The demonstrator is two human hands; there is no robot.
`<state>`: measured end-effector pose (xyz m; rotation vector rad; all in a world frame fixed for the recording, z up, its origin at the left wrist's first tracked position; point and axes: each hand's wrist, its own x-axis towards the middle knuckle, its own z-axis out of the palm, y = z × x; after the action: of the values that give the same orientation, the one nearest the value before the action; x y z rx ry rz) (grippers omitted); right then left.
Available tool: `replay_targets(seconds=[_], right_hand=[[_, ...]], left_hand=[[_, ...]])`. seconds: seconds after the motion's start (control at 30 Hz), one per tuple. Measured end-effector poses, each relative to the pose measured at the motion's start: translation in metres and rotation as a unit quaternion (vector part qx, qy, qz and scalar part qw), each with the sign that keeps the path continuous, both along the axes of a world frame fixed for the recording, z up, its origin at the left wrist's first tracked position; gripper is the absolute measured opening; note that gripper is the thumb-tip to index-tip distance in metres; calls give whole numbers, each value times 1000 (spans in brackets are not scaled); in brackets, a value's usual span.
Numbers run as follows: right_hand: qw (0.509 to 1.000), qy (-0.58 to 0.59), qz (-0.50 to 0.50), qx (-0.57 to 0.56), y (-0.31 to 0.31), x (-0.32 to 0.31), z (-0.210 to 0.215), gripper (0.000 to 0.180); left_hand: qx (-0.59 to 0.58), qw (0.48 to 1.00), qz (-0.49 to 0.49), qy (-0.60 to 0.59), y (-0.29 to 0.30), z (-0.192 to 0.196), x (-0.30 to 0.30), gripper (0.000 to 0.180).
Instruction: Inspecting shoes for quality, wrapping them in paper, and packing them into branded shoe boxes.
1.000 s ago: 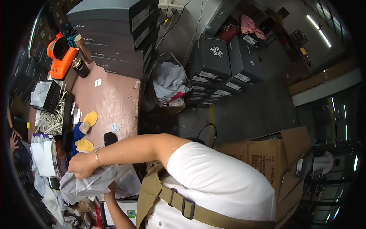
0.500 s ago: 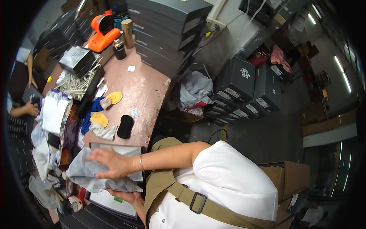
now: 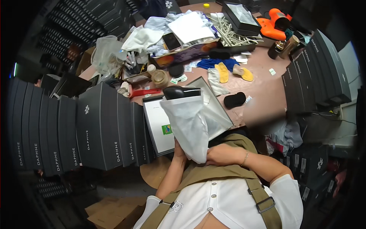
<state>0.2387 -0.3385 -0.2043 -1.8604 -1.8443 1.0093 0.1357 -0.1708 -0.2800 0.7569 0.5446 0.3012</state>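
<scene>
A white translucent cloth bag is held upright and slightly tilted in front of my chest. A glossy black shoe sticks out of its far end; the rest is inside the bag. My left hand grips the bag from its left underside, fingers mostly hidden behind the cloth. At the near bottom corner, my right hand is closed on the bag's cloth. Beyond and beneath the bag lies an open shoe box with white tissue paper in it. Left of it is a white-lined lid bearing a green sticker.
Dark shoe boxes stand in a row at left, more stacked at right. On the pink table lie a black pad, yellow pads, a glass jar, a phone and an orange tape dispenser.
My view has swung, bringing the left-hand boxes in. My right hand, earlier spread over the bag, now grips its near corner. The black shoe now shows at the far end.
</scene>
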Motion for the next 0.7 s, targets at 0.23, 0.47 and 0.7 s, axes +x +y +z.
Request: replay_targets(seconds=[0.23, 0.47, 0.7], right_hand=[[928, 263, -187, 187, 2, 105, 55, 60], [783, 452, -418, 84, -53, 132, 3, 36], [743, 265, -573, 221, -25, 104, -15, 45]], left_hand=[[173, 917, -350, 80, 46, 31, -24, 105], [207, 949, -89, 221, 86, 25, -58, 27], [856, 468, -40, 217, 105, 49, 3, 22]])
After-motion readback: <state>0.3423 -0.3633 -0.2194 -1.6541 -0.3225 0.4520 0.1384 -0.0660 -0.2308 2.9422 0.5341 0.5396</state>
